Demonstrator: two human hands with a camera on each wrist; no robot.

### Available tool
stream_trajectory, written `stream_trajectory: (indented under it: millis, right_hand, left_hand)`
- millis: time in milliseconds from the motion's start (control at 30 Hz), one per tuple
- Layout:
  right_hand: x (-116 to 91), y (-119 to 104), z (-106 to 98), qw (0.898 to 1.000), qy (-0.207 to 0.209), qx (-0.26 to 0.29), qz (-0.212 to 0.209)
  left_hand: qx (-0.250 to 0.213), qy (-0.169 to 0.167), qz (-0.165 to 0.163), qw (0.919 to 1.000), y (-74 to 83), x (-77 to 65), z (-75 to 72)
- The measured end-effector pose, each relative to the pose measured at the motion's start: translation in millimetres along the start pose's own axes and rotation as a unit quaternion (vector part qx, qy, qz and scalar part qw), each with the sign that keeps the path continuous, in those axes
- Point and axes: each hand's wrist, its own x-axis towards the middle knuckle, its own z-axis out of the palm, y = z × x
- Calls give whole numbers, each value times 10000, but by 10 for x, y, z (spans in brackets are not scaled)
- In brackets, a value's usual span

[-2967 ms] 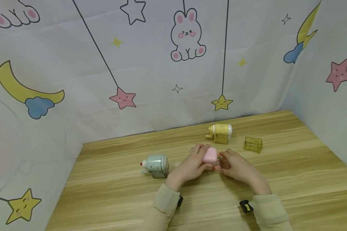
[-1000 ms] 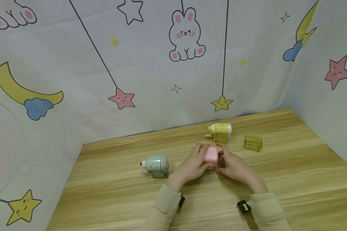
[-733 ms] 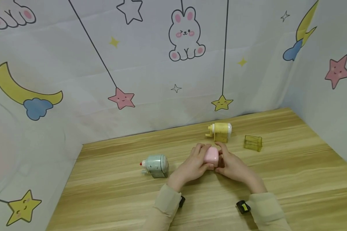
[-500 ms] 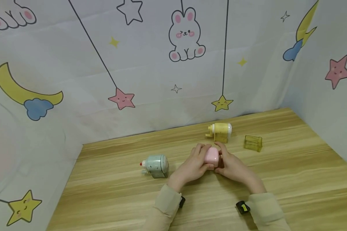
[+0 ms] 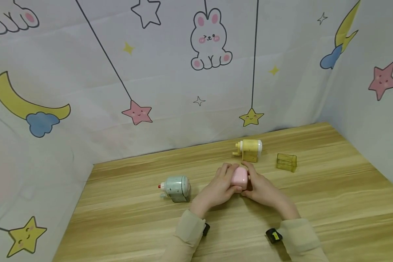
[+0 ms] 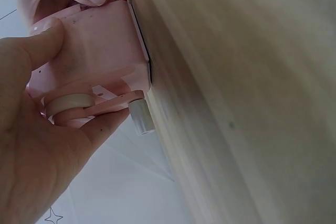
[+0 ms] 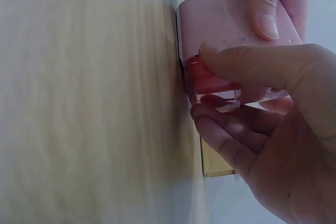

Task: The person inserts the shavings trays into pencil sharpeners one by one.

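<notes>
My left hand (image 5: 216,187) grips a pink crank pencil sharpener (image 5: 239,178) from its left side, thumb in front and fingers over the far side. In the left wrist view the sharpener's crank knob (image 6: 142,116) sticks out beside the palm, and its base sits against the table. My right hand (image 5: 265,187) is at the opposite end, pinching a clear reddish shavings drawer (image 7: 212,82) between thumb and fingers. Most of that drawer is inside the sharpener body; its outer end shows in the right wrist view.
A teal pencil sharpener (image 5: 177,187) stands left of the hands. Behind them is a yellow pencil sharpener (image 5: 251,147), with a loose yellow see-through drawer (image 5: 286,162) to its right. A patterned cloth wall (image 5: 170,80) rises behind the wooden table (image 5: 124,225).
My right hand has moved left toward the sharpener, and the drawer it holds has slid further into the body. My left hand keeps its grip nearly in place.
</notes>
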Motion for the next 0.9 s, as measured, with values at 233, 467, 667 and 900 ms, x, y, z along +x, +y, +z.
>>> stream_trajectory:
  millis: [233,467,667,900]
  right_hand:
    - [-3,9,6,10000,0,-42,-25]
    - [-3,4,-4,9997,43,-127,-221]
    - [9,-10,-14,9995,87,-179,-253]
    - [25,-12,-18,9994,20,-202,-272]
  left_hand:
    - [-47,7,27,10000,12,-2,-5]
    - [-93,-12,-40,9999,21,-8,1]
    - [-99,-34,-53,9999,26,-7,-8]
    - [-92,-24,-31,10000,23,0,-7]
